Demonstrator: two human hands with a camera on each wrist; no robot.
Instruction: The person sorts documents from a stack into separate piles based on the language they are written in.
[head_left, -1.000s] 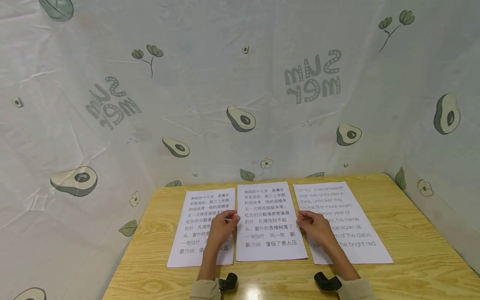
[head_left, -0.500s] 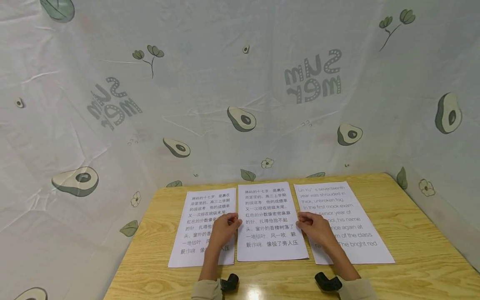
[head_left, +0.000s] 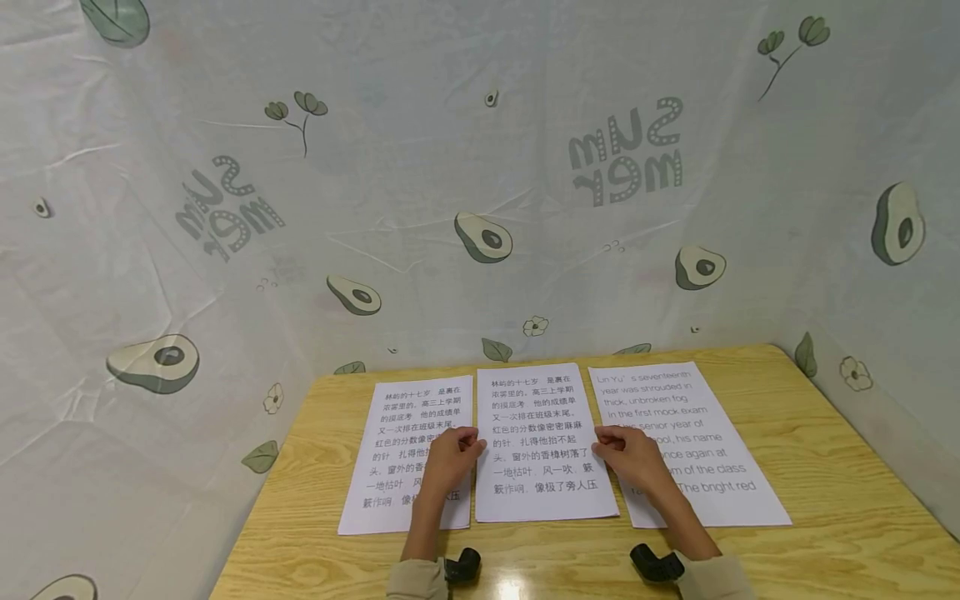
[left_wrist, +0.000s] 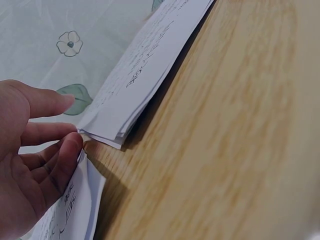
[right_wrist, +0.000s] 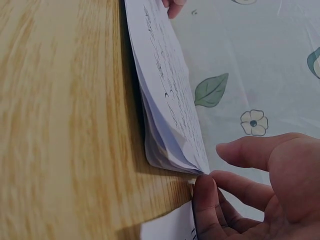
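Three stacks of printed paper lie side by side. The middle stack [head_left: 532, 417] has large Chinese text, and its sheets fan a little at the corner in the right wrist view. My left hand [head_left: 446, 462] is at its left edge, over the Chinese-printed left stack [head_left: 401, 417]. Fingertips touch the paper there, while the thumb [left_wrist: 50, 102] stands apart from it. At the opposite edge, my right hand [head_left: 633, 458] touches the middle stack with its fingertips; its thumb [right_wrist: 245, 150] is raised clear. That hand partly covers the English-printed right stack [head_left: 712, 450].
The stacks lie on a wood-grain table [head_left: 817, 467]. Behind it and at both sides hangs a pale cloth [head_left: 420, 167] printed with avocados and leaves. Black wrist mounts [head_left: 656, 564] sit by the sleeves, near the table's front.
My left hand has slid slightly toward me along the middle stack's left edge. The right hand has shifted very slightly the same way. The stacks stay in place.
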